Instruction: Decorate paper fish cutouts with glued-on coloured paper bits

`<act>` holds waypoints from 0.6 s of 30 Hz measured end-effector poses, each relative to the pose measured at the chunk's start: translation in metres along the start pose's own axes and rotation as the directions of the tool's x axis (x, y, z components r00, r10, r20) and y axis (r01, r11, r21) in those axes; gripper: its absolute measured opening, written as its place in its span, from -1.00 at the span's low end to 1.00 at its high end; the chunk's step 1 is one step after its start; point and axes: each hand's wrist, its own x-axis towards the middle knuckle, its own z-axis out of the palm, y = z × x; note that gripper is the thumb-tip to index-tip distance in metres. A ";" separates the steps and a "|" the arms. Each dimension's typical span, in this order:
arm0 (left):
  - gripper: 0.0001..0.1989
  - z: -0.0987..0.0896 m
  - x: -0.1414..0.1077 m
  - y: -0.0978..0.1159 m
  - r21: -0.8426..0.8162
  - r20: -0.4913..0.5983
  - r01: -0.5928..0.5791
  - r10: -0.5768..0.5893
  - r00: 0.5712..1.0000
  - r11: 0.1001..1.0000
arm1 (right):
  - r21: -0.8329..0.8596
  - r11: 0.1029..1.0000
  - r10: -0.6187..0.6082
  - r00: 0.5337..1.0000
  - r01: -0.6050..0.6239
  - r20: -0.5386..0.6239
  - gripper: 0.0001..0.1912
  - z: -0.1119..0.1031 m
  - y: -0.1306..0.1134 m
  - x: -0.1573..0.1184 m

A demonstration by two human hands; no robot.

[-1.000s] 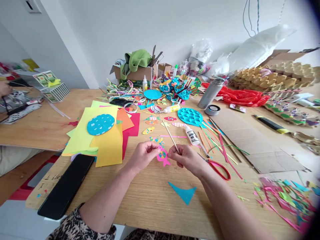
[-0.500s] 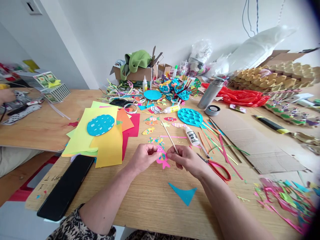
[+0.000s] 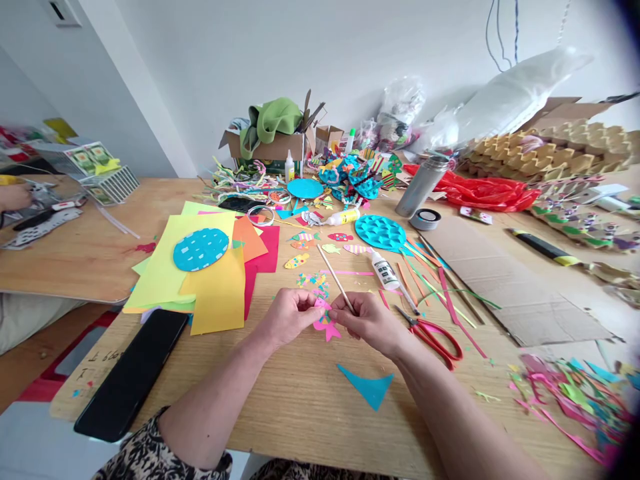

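A pink paper fish [image 3: 329, 331] with small coloured pieces on its body lies between my two hands, low over the wooden table. My left hand [image 3: 291, 316] is closed, thumb and finger pinching the fish's left edge. In my right hand [image 3: 369, 322] is a thin wooden stick [image 3: 331, 268], slanting up and away, while the fingertips touch the fish's right side. Just beyond the fish are scattered tiny paper bits [image 3: 315, 283]. Several finished-looking paper fish, such as a yellow one [image 3: 297, 261], lie farther back. A white glue bottle [image 3: 385, 272] rests on its side behind my right hand.
Red-handled scissors [image 3: 437, 341] lie right of my right wrist, and a blue paper scrap [image 3: 369, 388] is nearer me. At left are coloured sheets [image 3: 219, 300] and a black phone [image 3: 131, 377]. A steel flask [image 3: 423, 187] stands behind. Another person's hand [image 3: 15, 198] shows far left.
My right hand has shifted slightly left, closer to my left hand, and the stick's far tip has moved left with it. My left hand keeps its pinch on the fish.
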 end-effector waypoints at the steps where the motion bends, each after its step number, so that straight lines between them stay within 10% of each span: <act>1: -0.75 0.000 0.000 0.000 -0.004 -0.001 0.003 -0.003 1.000 1.000 | 0.005 1.000 0.001 1.000 -0.001 -0.008 -0.72 0.000 0.000 0.000; 18: -0.73 0.001 0.000 -0.001 -0.105 -0.023 0.060 -0.062 0.998 0.993 | 0.034 0.999 -0.010 1.000 0.010 -0.013 -0.72 0.000 -0.001 -0.001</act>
